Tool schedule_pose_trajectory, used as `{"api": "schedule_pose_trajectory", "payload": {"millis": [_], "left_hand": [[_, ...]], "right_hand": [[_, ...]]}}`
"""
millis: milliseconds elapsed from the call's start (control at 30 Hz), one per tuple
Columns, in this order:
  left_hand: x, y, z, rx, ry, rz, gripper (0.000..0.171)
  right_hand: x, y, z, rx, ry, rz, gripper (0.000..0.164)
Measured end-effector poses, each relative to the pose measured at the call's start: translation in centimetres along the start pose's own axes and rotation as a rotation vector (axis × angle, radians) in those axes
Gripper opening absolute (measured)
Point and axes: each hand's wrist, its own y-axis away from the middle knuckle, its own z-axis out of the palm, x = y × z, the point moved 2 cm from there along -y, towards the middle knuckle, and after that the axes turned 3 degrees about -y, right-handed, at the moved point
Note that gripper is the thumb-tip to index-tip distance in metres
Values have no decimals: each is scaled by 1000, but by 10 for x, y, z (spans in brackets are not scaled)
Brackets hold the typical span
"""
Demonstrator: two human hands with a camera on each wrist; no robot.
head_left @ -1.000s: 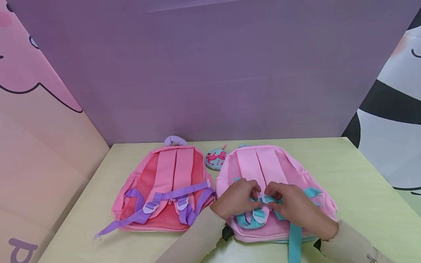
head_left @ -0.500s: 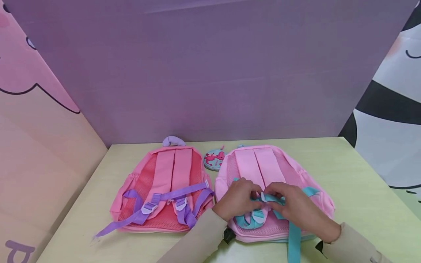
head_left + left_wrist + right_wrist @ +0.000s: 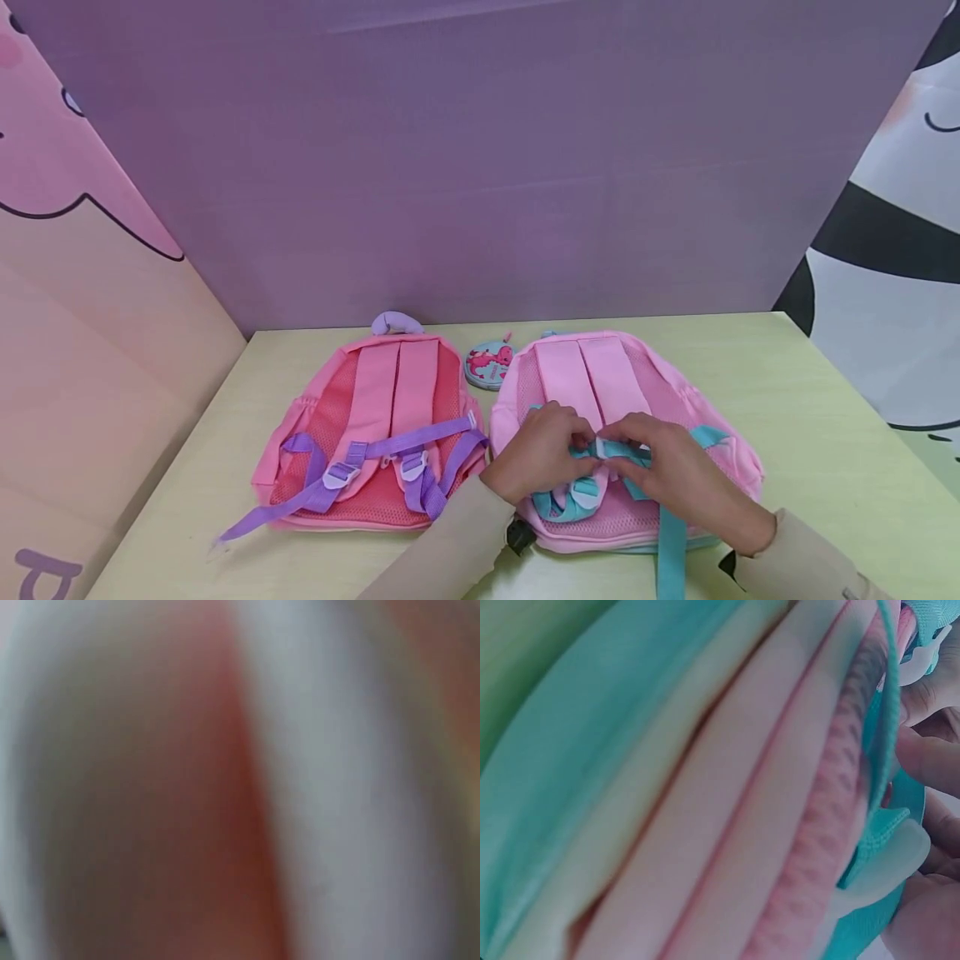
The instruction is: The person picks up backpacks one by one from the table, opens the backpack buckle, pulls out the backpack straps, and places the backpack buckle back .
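Note:
A light pink backpack (image 3: 562, 367) lies back side up on the table, its teal straps (image 3: 671, 550) across the lower half. My left hand (image 3: 536, 454) bends over it from the left and pinches a teal strap beside a small white buckle (image 3: 600, 448). From the other side, my right hand (image 3: 663, 458) pinches the strap at the same buckle between thumb and fingers. Below them sits another white buckle (image 3: 587, 493) on a looped strap. The right wrist view shows fingers (image 3: 934, 761) behind a teal strap (image 3: 889, 727). The left wrist view is only blur.
A coral-pink backpack (image 3: 416, 367) with purple straps (image 3: 300, 496) lies just left. Between the tops of the bags is a small round teal pouch (image 3: 487, 365) with a pink print. A purple panel (image 3: 480, 167) closes off the table's (image 3: 795, 400) back edge.
Both hands stay at the same spot on the strap. The white buckle between the fingertips has turned slightly and shows more clearly. The bags have kept their places.

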Motion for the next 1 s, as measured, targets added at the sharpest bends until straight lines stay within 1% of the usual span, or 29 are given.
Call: {"api": "schedule_pose_trajectory", "payload": {"millis": [233, 533, 733, 867, 1000], "left_hand": [[-1, 1, -2, 10, 10, -5, 19], [-2, 2, -3, 6, 20, -29, 19], [-1, 1, -3, 25, 5, -9, 24], [-1, 1, -3, 48, 6, 10, 25], [-1, 1, -4, 66, -7, 35, 23]], "right_hand": [[0, -1, -1, 39, 33, -36, 42], [-1, -1, -4, 47, 35, -19, 42], [-1, -2, -3, 70, 34, -44, 43], [-2, -1, -2, 69, 20, -40, 43], [-4, -1, -2, 62, 23, -22, 43]]}}
